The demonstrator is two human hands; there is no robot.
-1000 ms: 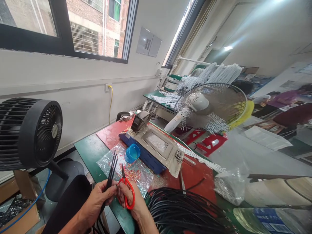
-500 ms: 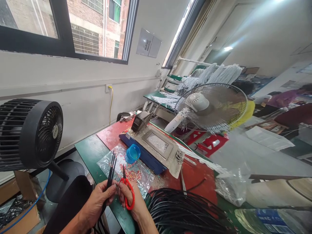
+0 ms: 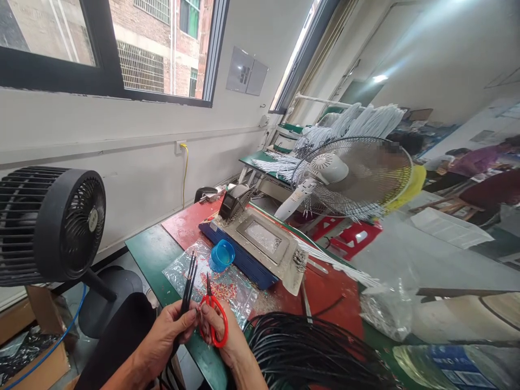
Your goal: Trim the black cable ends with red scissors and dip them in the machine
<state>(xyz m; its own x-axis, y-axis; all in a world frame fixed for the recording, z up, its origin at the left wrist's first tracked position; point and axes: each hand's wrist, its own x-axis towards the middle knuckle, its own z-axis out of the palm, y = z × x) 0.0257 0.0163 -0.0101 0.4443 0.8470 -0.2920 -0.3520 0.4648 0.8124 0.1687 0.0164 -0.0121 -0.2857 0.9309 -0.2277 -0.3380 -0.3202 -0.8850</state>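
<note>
My left hand is closed round several black cables, their ends pointing up and away from me. In my right hand is a pair of red-handled scissors, dark blades pointing up. The two hands nearly meet at the fingertips, where small strands show that I cannot make out clearly. Beyond them lies a clear plastic bag with many tiny red and yellow bits on it. A blue cup stands on the bag's far side.
A blue and grey solder pot-like device sits behind the cup. A thick bundle of black cables lies at the right. A black fan stands left, a white pedestal fan beyond the table. Co-workers sit far right.
The scissors have turned slightly in my right hand, and their red handles look wider apart. My left hand keeps the cables in nearly the same place.
</note>
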